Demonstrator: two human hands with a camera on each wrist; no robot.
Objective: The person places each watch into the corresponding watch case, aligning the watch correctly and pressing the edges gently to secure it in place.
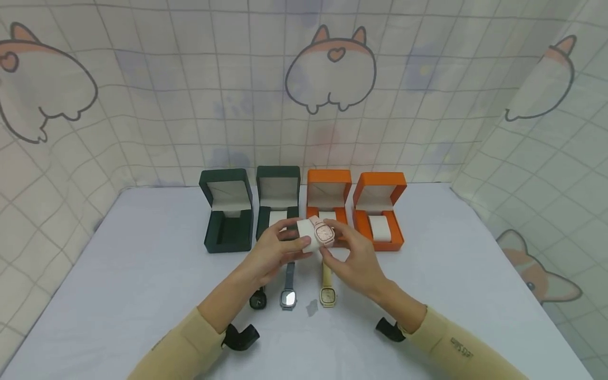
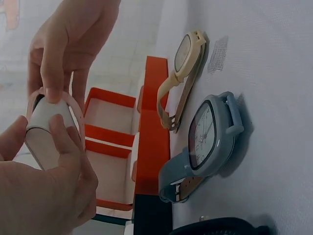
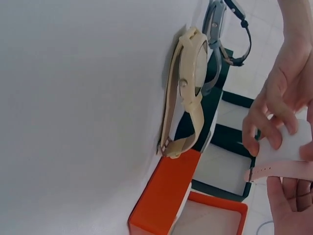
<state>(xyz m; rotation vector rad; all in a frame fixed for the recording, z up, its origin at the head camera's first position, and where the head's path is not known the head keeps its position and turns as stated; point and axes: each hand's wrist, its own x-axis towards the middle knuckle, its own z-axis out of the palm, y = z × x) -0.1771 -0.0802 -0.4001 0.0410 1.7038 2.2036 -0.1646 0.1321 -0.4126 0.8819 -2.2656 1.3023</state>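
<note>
My left hand (image 1: 273, 250) grips a white watch cushion (image 1: 305, 230) between thumb and fingers, above the row of boxes. Around one end of that cushion sits a pink watch (image 1: 325, 234), its square face up in the head view. With thumb and fingertips, my right hand (image 1: 357, 262) pinches the watch from the right side. The left wrist view shows the pink strap (image 2: 75, 108) looped round the cushion's end. Below the hands lie a blue-grey watch (image 1: 288, 298), a cream-yellow watch (image 1: 328, 296) and a black watch (image 1: 258, 299), partly hidden by the left arm.
Several open boxes stand along the back: a dark green box (image 1: 207, 232) without a cushion inside, another green box (image 1: 278, 171), and two orange boxes (image 1: 329, 176), (image 1: 399, 244), these three with white cushions. A small grey packet (image 1: 312, 307) lies on the white table (image 1: 157, 295).
</note>
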